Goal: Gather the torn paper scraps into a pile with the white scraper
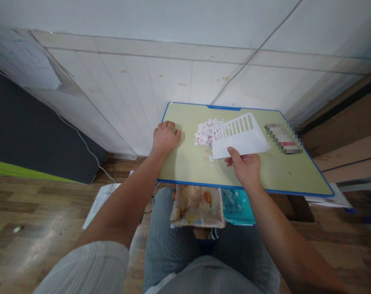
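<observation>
My right hand (245, 165) pinches the lower edge of a white sheet with cut-out slots (242, 143), thumb on top and fingers beneath. The sheet is tilted, and its row of long rounded holes lies along the upper side. Its left end overlaps a heap of small white paper pieces (204, 132), and part of the heap shows through the slots. My left hand (167, 136) rests near the left edge of the yellow-green table (188, 167), fingers loosely bent and apart, with nothing seen in it.
A phone-like blurred object (284, 139) lies at the table's right. Below the front edge, above my lap, are a patterned cloth-lined container (197, 204) and a teal bin (240, 208) with paper bits. A white panelled wall (127, 94) with a cable stands behind.
</observation>
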Motion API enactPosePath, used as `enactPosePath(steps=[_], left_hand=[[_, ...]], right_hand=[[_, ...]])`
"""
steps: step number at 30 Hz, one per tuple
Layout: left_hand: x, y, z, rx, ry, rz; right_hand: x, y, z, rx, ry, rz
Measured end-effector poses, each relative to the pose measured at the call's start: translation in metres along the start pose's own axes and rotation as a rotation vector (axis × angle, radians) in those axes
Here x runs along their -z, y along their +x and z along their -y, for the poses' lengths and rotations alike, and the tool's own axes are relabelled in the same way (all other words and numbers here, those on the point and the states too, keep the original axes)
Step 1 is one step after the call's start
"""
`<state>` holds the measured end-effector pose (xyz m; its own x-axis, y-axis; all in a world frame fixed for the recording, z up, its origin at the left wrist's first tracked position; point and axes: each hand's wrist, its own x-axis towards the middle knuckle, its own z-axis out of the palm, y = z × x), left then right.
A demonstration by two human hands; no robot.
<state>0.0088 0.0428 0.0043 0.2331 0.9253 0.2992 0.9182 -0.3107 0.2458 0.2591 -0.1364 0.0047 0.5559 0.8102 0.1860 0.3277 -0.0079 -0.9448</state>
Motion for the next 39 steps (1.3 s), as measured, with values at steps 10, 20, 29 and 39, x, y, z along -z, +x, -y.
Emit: enactPosePath(steps=[10, 20, 29, 39], left_hand=[[0.002, 0.000, -0.001, 0.013, -0.006, 0.004], [0.002, 0.000, -0.001, 0.016, 0.002, 0.011], [0.001, 0.001, 0.000, 0.009, 0.015, 0.007], [0.002, 0.001, -0.001, 0.015, -0.008, 0.008]], right_hand=[[0.007, 0.002, 0.000, 0.001, 0.014, -0.009], [0.036, -0.001, -0.004, -0.017, -0.023, -0.075], [0.069, -0.022, -0.019, -0.044, -0.094, -0.025], [0.084, -0.044, -0.020, -0.140, -0.058, -0.040]])
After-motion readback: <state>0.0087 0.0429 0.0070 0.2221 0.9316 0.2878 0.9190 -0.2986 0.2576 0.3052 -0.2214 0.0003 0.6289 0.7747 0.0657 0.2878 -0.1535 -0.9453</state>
